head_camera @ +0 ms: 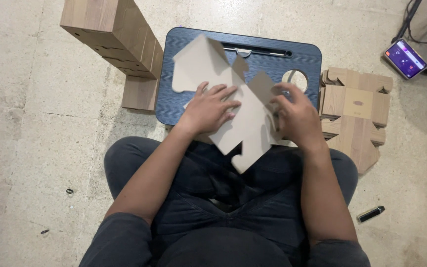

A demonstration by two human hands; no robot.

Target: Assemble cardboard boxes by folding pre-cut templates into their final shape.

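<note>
I see a pale concrete floor (30, 148), stained and cracked, running out on every side of the dark blue tray (268, 62), which I take as my marker. Left of the tray stands a stack (117, 44) of wood-grain folded boxes, leaning a little. On the tray lies a flat grey card blank (245, 126), tilted, its lower end hanging off the near edge over my lap. My left hand (208, 109) is spread open, palm down, pressing on the blank's middle; it grips nothing. My right hand (297, 116) curls over the blank's right edge, fingers bent on it; blur keeps me from telling how firmly it holds. Right of the tray sits a pile (357, 111) of flat wood-grain blanks. Farther right a lit phone (405, 58) lies beside black cables, and nearer me a black marker (370, 213) lies on the floor
</note>
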